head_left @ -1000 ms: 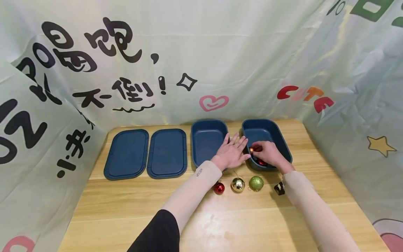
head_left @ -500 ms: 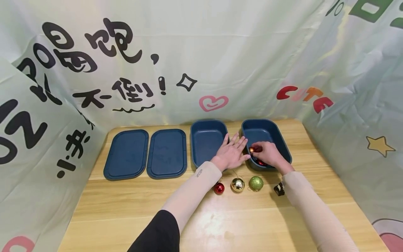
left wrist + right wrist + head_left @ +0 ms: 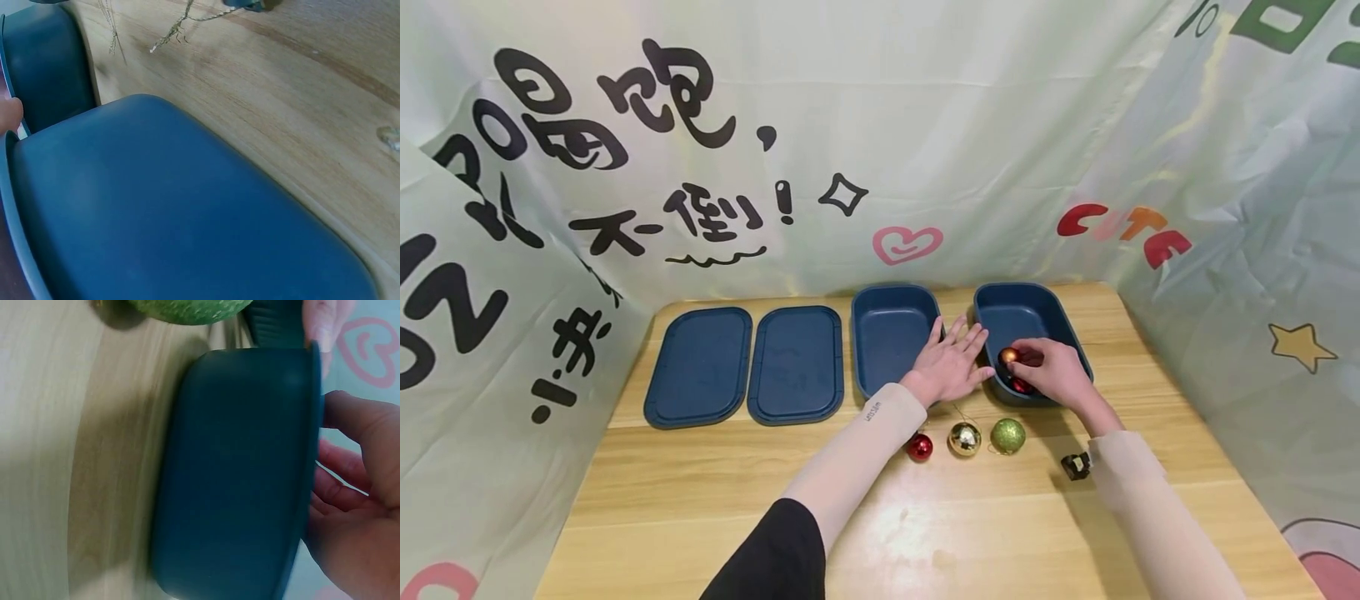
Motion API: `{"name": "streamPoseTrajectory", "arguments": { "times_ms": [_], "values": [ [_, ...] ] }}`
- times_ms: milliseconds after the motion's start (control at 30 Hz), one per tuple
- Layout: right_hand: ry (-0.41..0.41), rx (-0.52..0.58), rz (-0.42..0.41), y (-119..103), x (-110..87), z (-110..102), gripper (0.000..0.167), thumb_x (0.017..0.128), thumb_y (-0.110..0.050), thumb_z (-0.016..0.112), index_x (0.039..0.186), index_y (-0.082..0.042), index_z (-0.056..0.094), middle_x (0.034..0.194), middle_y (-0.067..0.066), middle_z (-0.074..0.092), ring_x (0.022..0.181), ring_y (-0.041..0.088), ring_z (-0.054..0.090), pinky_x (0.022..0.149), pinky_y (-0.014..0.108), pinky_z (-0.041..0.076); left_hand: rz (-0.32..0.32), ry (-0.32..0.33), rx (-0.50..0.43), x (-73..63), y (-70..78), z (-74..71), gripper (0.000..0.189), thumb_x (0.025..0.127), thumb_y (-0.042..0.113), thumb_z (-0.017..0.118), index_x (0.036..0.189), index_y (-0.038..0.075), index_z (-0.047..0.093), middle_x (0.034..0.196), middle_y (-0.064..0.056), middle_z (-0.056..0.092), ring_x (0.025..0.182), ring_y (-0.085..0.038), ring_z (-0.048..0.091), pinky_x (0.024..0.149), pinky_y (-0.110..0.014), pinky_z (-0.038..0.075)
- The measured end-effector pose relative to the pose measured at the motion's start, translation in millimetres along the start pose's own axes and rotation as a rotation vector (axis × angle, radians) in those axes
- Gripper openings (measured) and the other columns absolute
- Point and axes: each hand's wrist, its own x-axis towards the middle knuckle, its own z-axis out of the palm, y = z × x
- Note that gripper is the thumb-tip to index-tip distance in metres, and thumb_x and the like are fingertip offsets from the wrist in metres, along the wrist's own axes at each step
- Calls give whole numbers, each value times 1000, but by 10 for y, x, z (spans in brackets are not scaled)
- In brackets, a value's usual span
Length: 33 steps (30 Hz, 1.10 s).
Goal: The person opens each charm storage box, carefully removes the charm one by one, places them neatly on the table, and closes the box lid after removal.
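In the head view, my left hand (image 3: 946,367) lies with straight, spread fingers across the right rim of the left blue box (image 3: 887,321), by the gap between two boxes. Its thumb points toward the right blue box (image 3: 1018,310). My right hand (image 3: 1056,373) is over that box's near left corner and pinches a shiny orange bauble (image 3: 1009,356). A red bauble (image 3: 1021,385) lies below it inside the box. In the right wrist view, the curled fingers (image 3: 337,478) show behind the box's rim; the bauble is hidden there.
Before the boxes lie a red bauble (image 3: 920,447), a gold bauble (image 3: 964,439) and a glittery green bauble (image 3: 1007,435). A small black object (image 3: 1076,466) is by the right sleeve. Two blue lids (image 3: 697,367) lie at the left. A printed curtain (image 3: 1000,150) surrounds the table.
My right hand has shifted slightly to the right, and the orange bauble shows more fully at its fingertips. The left hand stays in place.
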Motion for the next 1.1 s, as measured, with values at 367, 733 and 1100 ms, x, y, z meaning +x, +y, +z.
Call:
{"name": "streamPoseTrajectory", "arguments": {
  "times_ms": [367,733,1100],
  "values": [
    [14,32,-42,-183,-142,-74,38,92,-7,80,125,8,71,115,28,73,98,40,77,78,39,65,52,36,-38,-73,-52,-93,82,110,66,23,171,13,11,179,-5,13,167,-27,5,135,-49,5],
    [88,-6,-161,-380,-318,-68,29,88,-8,84,116,-1,76,103,15,76,86,32,76,73,46,63,44,82,-106,-452,-585,-173,77,113,56,31,171,11,8,179,-8,9,167,-29,0,135,-49,-3],
    [71,1,-284,-616,-482,125,31,87,-4,83,117,-1,76,109,12,77,92,30,77,78,50,63,-84,105,-110,-831,-1159,-97,79,111,59,32,171,9,13,178,-11,15,166,-33,5,134,-57,1]
  ]
}}
